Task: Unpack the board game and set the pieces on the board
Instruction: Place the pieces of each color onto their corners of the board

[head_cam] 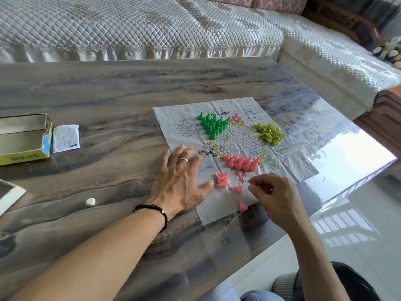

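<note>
The creased paper game board [173, 118] lies flat on the table. Dark green pawns [211, 124] stand in a cluster on its far left point. Yellow-green pawns [270, 133] lie heaped at its right. Pink pawns [240, 162] stand in rows on the near point. More pink pawns [221, 179] lie loose beside my left thumb, one [237, 188] lies just right of them, and another [242, 205] lies near the board's front edge. My left hand [182, 181] presses flat on the board's left part, fingers spread. My right hand [275, 198] hovers over the near edge, fingers curled, tips together, no pawn showing between them.
An open yellow game box [23, 140] and a white leaflet [66, 137] sit at the table's left. A small white lump [90, 202] lies near my left forearm. A white tray corner [8, 196] shows at the far left. A quilted sofa [130, 29] runs behind the table.
</note>
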`<state>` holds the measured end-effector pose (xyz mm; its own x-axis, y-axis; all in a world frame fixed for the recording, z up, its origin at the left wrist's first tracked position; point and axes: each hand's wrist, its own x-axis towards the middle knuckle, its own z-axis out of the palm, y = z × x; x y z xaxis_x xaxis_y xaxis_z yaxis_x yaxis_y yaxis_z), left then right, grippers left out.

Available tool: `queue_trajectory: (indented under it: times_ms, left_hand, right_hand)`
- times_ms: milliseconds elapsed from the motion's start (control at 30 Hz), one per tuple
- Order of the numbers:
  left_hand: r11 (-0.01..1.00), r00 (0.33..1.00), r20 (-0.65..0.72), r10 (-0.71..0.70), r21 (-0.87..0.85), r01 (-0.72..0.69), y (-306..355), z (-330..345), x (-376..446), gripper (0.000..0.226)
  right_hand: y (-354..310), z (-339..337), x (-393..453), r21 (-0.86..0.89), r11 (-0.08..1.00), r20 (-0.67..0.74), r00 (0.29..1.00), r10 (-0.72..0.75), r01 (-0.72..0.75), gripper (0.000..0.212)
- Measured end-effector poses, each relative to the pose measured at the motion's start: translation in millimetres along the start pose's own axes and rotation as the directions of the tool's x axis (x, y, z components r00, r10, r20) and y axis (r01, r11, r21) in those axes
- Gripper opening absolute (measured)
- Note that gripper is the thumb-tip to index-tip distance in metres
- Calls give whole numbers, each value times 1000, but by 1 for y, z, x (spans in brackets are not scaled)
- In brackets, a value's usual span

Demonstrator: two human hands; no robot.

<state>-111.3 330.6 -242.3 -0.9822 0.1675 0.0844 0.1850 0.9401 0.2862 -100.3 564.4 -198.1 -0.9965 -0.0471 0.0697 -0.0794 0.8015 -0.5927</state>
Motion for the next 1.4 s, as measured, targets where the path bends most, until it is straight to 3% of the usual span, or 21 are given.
queue_trajectory:
  times_ms: [167, 333, 500, 867, 1400]
  left_hand:
    - [1000, 1000, -6, 1, -3, -1, 0, -1, -1, 78]
    - [1000, 1000, -15, -5, -4, 4, 0, 2, 0, 80]
    - [1000, 1000, -13, -2, 5, 2, -1, 3, 1, 79]
    - [1000, 1000, -3, -4, -1, 4, -1, 4, 2, 80]
    - [1000, 1000, -4, -10, -5, 10, 0, 2, 1, 79]
  right_hand:
    - [-2, 11, 11, -9, 1000, -29, 999, -26, 26, 7]
    - [3, 15, 7, 38, 999, -61, 998, 26, -24, 20]
    - [5, 13, 7, 12, 998, -95, 993, 63, -63, 7]
    - [-6, 20, 19, -47, 998, -38, 999, -32, 30, 6]
    - [-19, 20, 20, 21, 999, -140, 990, -24, 28, 9]
